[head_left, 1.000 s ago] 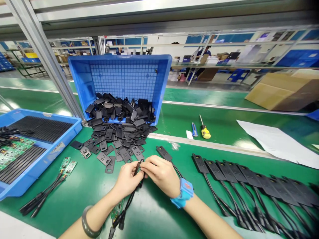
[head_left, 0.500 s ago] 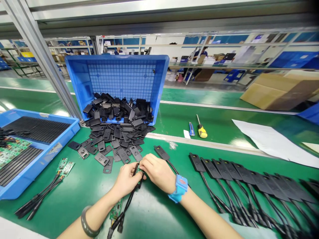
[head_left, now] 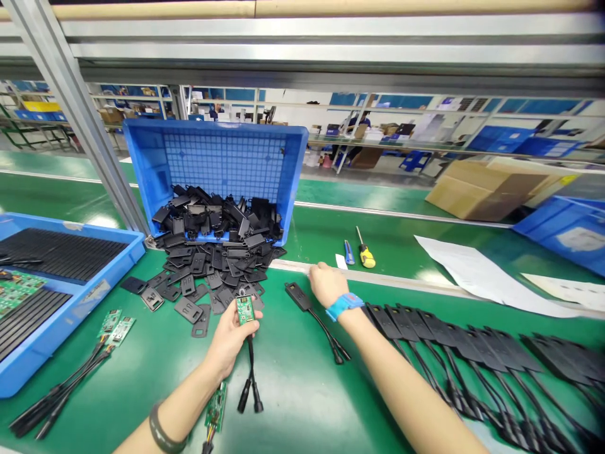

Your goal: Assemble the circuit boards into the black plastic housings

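My left hand (head_left: 231, 337) grips a green circuit board (head_left: 245, 310) between thumb and fingers. The board carries a small display, and its black cable (head_left: 251, 359) hangs down and splits into two plugs. My right hand (head_left: 326, 284) reaches forward to the table by the pale strip, fingers curled down; their tips and anything in them are hidden. Just left of it lies a black cased unit (head_left: 297, 296) with a forked cable. Another circuit board (head_left: 216, 407) lies under my left forearm.
A tipped blue crate (head_left: 227, 151) spills black plastic covers (head_left: 189, 309). At left stand a blue tray (head_left: 135, 246) and loose boards with cables (head_left: 111, 328). A utility knife (head_left: 348, 252), a screwdriver (head_left: 366, 255), paper (head_left: 466, 277) and a row of cased units (head_left: 454, 343) lie right.
My right hand has left the board and moved right and forward, over where small clear pieces lay. My left hand now holds the board alone, face up. The view has shifted slightly.
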Available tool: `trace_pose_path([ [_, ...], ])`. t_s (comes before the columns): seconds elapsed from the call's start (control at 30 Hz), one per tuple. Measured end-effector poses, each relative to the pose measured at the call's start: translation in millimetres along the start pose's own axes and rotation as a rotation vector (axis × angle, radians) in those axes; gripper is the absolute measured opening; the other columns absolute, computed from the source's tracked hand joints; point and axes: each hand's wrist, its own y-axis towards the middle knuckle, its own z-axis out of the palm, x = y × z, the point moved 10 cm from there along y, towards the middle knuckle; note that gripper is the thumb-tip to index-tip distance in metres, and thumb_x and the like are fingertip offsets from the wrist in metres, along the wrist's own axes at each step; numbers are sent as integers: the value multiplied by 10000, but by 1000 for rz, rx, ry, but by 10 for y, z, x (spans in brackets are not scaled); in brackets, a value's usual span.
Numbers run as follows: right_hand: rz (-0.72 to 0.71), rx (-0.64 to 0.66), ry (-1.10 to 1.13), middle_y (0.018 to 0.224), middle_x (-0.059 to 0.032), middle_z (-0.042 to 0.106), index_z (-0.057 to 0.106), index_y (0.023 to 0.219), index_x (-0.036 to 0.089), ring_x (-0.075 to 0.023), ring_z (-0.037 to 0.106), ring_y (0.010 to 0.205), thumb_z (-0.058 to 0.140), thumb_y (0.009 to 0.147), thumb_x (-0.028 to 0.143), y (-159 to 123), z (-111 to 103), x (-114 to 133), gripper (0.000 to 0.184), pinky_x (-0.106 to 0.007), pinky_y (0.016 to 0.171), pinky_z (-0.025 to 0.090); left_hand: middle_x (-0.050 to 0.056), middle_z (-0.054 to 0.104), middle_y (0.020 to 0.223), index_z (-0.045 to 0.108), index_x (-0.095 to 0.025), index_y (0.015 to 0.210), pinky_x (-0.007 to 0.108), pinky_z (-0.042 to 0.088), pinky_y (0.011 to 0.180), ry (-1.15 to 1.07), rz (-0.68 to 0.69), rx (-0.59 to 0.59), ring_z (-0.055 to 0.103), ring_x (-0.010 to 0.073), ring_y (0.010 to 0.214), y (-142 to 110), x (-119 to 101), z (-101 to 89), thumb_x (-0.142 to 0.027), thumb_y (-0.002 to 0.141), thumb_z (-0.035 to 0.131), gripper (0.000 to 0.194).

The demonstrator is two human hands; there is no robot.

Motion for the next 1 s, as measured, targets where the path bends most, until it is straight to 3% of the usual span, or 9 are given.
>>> trace_pose_path([
  [0.1, -171, 48, 104, 861, -53, 631, 624, 836, 176, -165, 612, 812, 552, 898, 272, -90, 163, 671, 135, -265, 726, 464, 52, 655, 952, 528, -166, 1204, 189, 415, 696, -41, 84, -35, 551, 120, 816, 19, -38, -53, -178, 656, 734, 585],
  [0.17, -258, 78, 172, 905, -41, 633, 618, 926, 200, -168, 614, 812, 612, 846, 323, -165, 287, 1072, 147, -248, 701, 464, 53, 652, 933, 562, -155, 1154, 196, 428, 705, -33, 119, -49, 561, 131, 833, 31, -45, -70, -217, 671, 743, 521],
  [0.27, -284, 88, 239, 980, -80, 625, 585, 1062, 174, -189, 619, 798, 618, 814, 256, -214, 398, 1345, 263, -266, 680, 474, 67, 646, 908, 578, -138, 1078, 222, 463, 658, 7, 132, -53, 593, 152, 791, 32, -51, -59, -293, 686, 753, 457],
  [0.43, -211, -4, 389, 909, -70, 612, 461, 1274, 146, -182, 611, 781, 435, 884, 154, -235, 199, 1111, 391, -300, 743, 491, 99, 643, 1001, 527, -159, 1091, 266, 521, 620, 14, 33, -36, 660, 175, 719, -8, 9, -9, -401, 700, 747, 510],
  [0.5, -149, -65, 639, 823, -21, 561, 395, 1333, 174, -150, 578, 646, 430, 905, 223, -290, 36, 936, 432, -281, 644, 500, 106, 653, 1016, 521, -163, 1093, 264, 527, 619, 18, 12, -2, 664, 165, 697, -18, 31, 31, -403, 705, 747, 509],
  [0.57, -105, -81, 940, 739, 21, 488, 442, 1288, 201, -122, 517, 550, 445, 914, 309, -376, -53, 835, 390, -251, 539, 474, 110, 665, 1004, 524, -157, 1109, 262, 529, 630, 19, -9, 46, 664, 162, 701, -16, 68, 78, -393, 710, 748, 515],
  [0.63, -112, -44, 1089, 679, 40, 437, 510, 1199, 205, -116, 486, 549, 454, 915, 345, -466, -63, 861, 321, -234, 518, 447, 105, 677, 971, 544, -146, 1103, 261, 526, 642, 15, -22, 102, 663, 167, 720, -5, 107, 127, -367, 689, 772, 522],
  [0.83, -144, 146, 1199, 714, 28, 505, 499, 1059, 208, -122, 519, 600, 532, 871, 337, -605, 155, 1052, 230, -234, 534, 476, 110, 682, 1036, 577, -142, 1117, 298, 494, 835, 15, -2, 233, 643, 214, 941, 16, 120, 230, -209, 600, 840, 584],
  [1.0, -158, 106, 1146, 782, 9, 498, 577, 1012, 205, -116, 524, 627, 577, 839, 306, -592, 160, 1029, 200, -245, 564, 493, 112, 678, 1046, 577, -140, 1127, 268, 493, 790, 53, 39, 237, 631, 214, 964, 12, 69, 245, -213, 673, 789, 506],
])
